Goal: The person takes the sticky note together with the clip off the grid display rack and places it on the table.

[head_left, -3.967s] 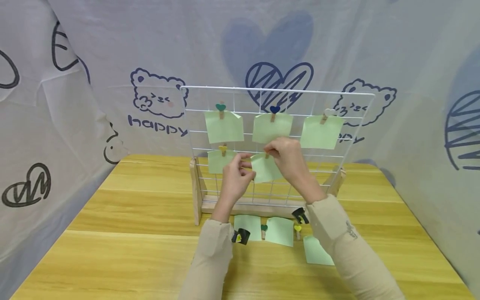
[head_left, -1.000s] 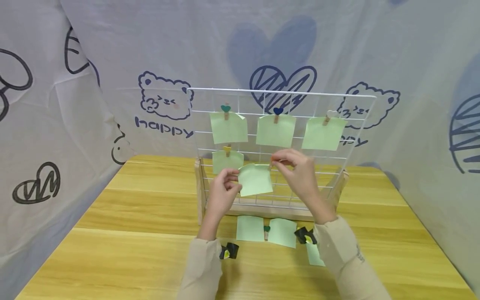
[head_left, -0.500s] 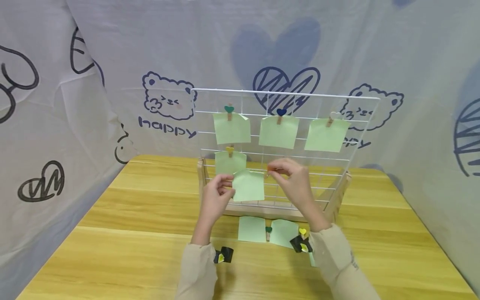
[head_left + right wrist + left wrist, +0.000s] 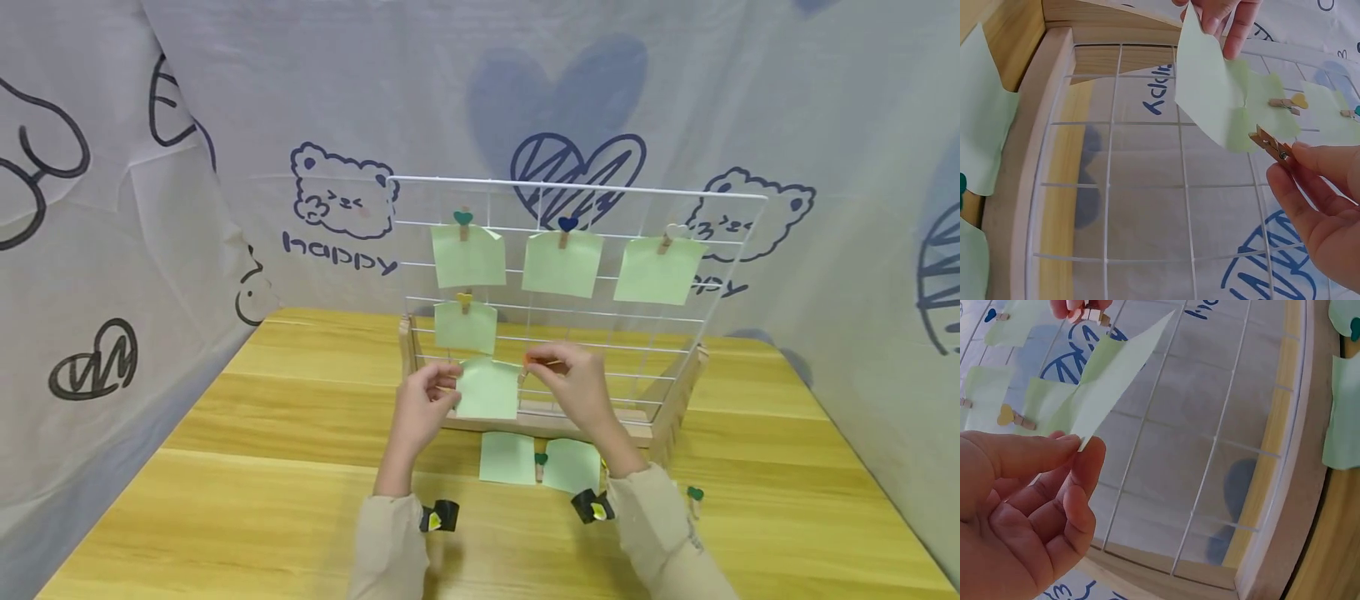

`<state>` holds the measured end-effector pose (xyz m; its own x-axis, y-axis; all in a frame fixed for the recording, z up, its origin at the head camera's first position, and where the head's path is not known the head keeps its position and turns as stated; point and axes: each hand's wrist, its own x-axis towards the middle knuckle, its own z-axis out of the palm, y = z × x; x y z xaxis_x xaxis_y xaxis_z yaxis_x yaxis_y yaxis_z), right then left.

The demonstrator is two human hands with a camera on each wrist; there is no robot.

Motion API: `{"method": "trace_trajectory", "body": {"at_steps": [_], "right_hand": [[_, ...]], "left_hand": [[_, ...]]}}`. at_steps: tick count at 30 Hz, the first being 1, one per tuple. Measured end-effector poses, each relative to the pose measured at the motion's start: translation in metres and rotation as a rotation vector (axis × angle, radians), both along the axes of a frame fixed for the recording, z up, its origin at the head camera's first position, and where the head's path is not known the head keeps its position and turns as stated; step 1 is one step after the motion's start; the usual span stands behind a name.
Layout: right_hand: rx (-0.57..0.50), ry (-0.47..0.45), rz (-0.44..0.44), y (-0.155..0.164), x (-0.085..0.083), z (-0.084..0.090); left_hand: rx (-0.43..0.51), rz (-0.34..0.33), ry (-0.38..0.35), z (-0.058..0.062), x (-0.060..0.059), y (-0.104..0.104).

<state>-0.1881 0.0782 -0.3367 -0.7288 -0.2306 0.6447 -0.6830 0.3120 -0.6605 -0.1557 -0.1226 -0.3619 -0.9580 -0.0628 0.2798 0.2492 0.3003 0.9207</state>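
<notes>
In the head view my left hand pinches a pale green paper note by its left edge. The note stands in front of the lower left of a white wire grid, below a note hung by a yellow-heart clothespin. Near its right upper corner, my right hand pinches a small wooden clothespin with an orange end. The right wrist view shows that clothespin apart from the held note. Thumb and forefinger grip the note in the left wrist view.
Three notes hang in the grid's top row, the middle one under a blue-heart clothespin. Before the wooden base lie two notes with a green-heart clothespin between them. Another green-heart clothespin lies right of the right sleeve.
Four seconds ago both hands were at the note in the second row's middle. Since then the note and orange-ended clothespin have come away from there and moved down and left with the hands.
</notes>
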Motion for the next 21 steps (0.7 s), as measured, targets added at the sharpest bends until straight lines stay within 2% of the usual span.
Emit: {"method": "trace_trajectory", "body": {"at_steps": [9, 21], "right_hand": [[0.008, -0.057, 0.01, -0.005, -0.002, -0.019], [-0.013, -0.178, 0.031, -0.017, 0.001, -0.036]], "left_hand": [[-0.052, 0.003, -0.037, -0.009, 0.005, -0.012], [-0.104, 0.03, -0.04, -0.019, 0.009, -0.027]]}}
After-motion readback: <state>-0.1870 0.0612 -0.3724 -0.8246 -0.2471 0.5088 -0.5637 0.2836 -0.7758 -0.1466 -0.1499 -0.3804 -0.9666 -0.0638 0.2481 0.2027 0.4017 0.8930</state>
